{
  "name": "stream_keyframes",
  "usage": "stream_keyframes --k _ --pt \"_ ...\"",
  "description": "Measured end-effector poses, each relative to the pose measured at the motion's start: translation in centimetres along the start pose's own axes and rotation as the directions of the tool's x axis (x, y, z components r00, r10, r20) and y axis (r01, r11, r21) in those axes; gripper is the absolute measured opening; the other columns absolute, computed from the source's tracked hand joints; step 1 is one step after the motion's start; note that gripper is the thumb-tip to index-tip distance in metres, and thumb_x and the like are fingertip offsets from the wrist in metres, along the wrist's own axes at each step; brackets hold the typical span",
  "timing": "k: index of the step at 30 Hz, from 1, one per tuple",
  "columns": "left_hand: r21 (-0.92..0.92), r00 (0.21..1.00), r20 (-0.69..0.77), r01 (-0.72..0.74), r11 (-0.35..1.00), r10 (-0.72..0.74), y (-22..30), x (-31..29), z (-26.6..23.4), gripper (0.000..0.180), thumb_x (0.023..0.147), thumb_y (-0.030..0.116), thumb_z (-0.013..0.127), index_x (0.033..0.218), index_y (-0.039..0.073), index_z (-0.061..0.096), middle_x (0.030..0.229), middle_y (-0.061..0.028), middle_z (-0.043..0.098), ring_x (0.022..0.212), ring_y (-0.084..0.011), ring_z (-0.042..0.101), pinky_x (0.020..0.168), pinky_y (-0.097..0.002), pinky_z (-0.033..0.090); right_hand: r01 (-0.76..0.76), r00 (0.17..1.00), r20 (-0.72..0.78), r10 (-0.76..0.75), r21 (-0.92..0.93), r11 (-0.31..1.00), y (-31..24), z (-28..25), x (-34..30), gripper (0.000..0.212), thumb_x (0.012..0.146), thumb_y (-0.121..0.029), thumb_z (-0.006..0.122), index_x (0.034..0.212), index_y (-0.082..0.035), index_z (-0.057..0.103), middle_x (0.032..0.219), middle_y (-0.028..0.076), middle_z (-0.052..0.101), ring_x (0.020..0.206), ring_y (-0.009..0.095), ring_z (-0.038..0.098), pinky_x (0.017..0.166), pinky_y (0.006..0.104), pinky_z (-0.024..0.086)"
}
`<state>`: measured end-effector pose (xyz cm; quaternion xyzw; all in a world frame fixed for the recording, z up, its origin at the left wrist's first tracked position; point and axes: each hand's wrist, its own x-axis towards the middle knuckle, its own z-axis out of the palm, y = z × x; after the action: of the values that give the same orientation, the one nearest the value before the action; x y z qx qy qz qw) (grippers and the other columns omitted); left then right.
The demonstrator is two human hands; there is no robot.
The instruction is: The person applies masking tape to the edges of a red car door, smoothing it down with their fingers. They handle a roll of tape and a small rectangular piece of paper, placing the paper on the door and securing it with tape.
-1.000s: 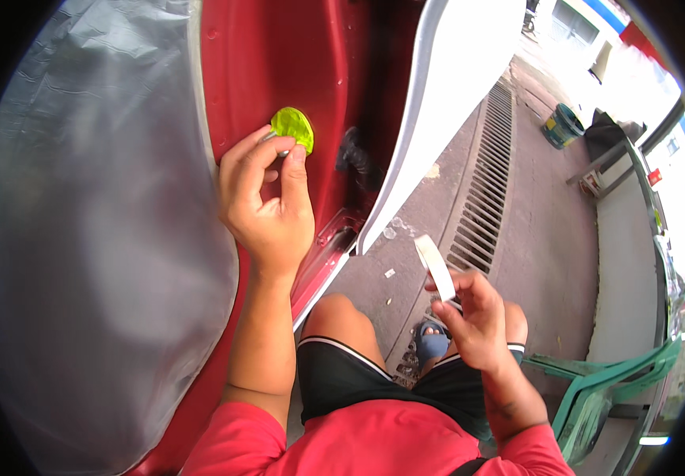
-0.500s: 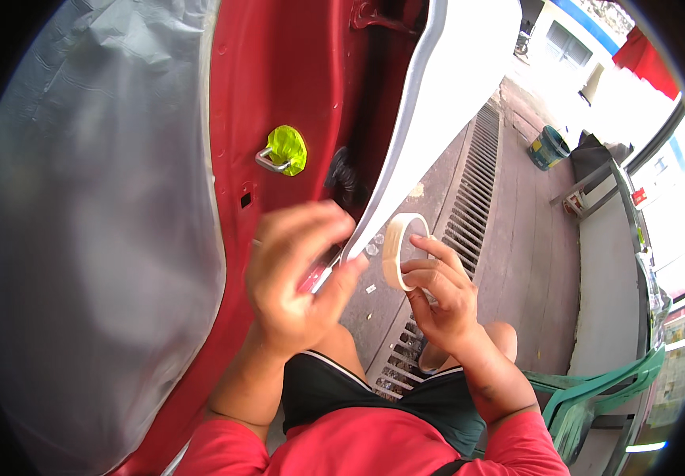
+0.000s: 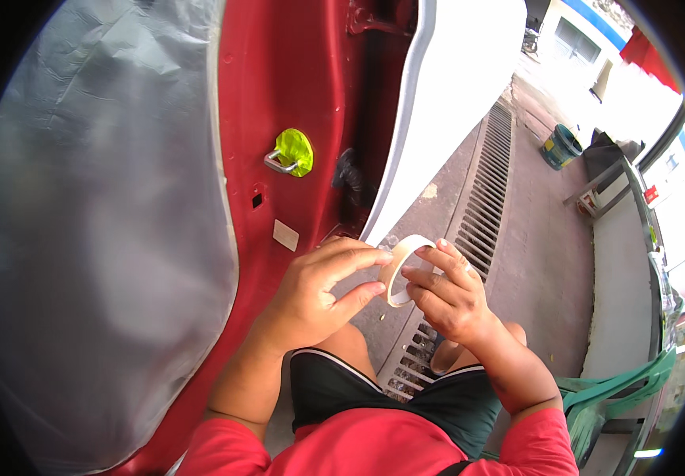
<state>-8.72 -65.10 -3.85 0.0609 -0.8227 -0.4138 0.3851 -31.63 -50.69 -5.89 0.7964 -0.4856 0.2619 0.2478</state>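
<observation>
My right hand (image 3: pixel 452 300) grips a roll of cream masking tape (image 3: pixel 387 274), some fingers through its ring. My left hand (image 3: pixel 304 292) reaches the roll's outer face from the left, thumb and index finger apart. Its fingertips are at the tape or just touching it; I cannot tell which. Left of my hands is a red car body frame (image 3: pixel 279 87) with a metal striker loop (image 3: pixel 279 164) over a yellow-green patch (image 3: pixel 296 151). A small beige rectangular piece (image 3: pixel 285 236) lies flat on the red metal below it.
Grey plastic sheeting (image 3: pixel 112 238) covers the left side. A white door panel (image 3: pixel 461 71) stands open ahead. A floor drain grate (image 3: pixel 485 198) runs past my legs. Right are a green bucket (image 3: pixel 560 147), a green plastic chair (image 3: pixel 620 385) and a low wall (image 3: pixel 616 278).
My left hand has moved right and down from the door frame to the tape roll. The beige piece, a spot that hand covered before, now shows. My right hand keeps the roll.
</observation>
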Motion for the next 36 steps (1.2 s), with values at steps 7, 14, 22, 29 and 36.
stream_keyframes --k 7,14,22,29,36 --pt "-0.049 0.959 0.202 0.211 0.976 -0.197 0.7 -0.8 -1.5 0.025 0.089 0.002 0.092 0.104 0.003 0.072 0.11 -0.0094 0.078 0.105 -0.0209 0.075 0.099 -0.0364 0.058 -0.006 0.98 0.194 -0.041 0.237 0.972 -0.7 -2.0 0.1 0.024 0.072 -0.01 0.079 0.095 -0.005 0.077 0.116 0.007 0.08 0.138 0.037 0.068 0.119 0.0561 0.058" --pt "-0.231 0.927 0.059 0.374 0.898 -0.371 -1.2 -3.8 -0.8 0.017 0.098 0.005 0.085 0.112 -0.002 0.079 0.101 -0.0074 0.084 0.095 -0.0119 0.078 0.085 -0.0305 0.061 -0.044 0.916 0.388 -0.105 0.358 0.933 -0.9 -4.0 1.5 0.036 0.074 -0.011 0.082 0.11 -0.007 0.077 0.122 0.008 0.079 0.145 0.039 0.062 0.124 0.0567 0.053" --pt "-0.317 0.949 -0.055 0.279 0.906 -0.312 -1.7 -4.8 -1.5 0.006 0.111 0.005 0.068 0.113 -0.001 0.068 0.098 -0.003 0.071 0.089 -0.0067 0.066 0.081 -0.0275 0.055 -0.148 0.931 0.362 -0.04 0.476 0.867 -0.7 -4.2 3.0 0.043 0.082 -0.007 0.084 0.123 -0.004 0.075 0.119 0.011 0.077 0.121 0.034 0.074 0.12 0.0567 0.054" --pt "-0.464 0.918 -0.207 0.212 0.86 -0.338 0.9 -0.1 -7.0 0.011 0.113 0.012 0.068 0.116 0.002 0.07 0.114 -0.0069 0.077 0.099 -0.0107 0.072 0.082 -0.0255 0.053 -0.455 0.89 0.251 0.381 0.544 0.705 -1.8 -7.0 10.1 0.036 0.104 -0.001 0.071 0.14 0.002 0.07 0.104 0.017 0.078 0.084 0.026 0.076 0.079 0.0355 0.059" --pt "0.096 0.775 -0.626 0.187 0.978 -0.086 2.7 5.5 -8.7 0.004 0.107 0.005 0.074 0.106 0.002 0.072 0.087 -0.0056 0.078 0.076 -0.0123 0.074 0.066 -0.029 0.056 -0.518 0.85 0.254 0.461 0.564 0.643 -0.7 -7.4 18.6 0.025 0.112 -0.009 0.064 0.133 0.002 0.072 0.107 0.018 0.081 0.094 0.019 0.077 0.085 0.035 0.059"
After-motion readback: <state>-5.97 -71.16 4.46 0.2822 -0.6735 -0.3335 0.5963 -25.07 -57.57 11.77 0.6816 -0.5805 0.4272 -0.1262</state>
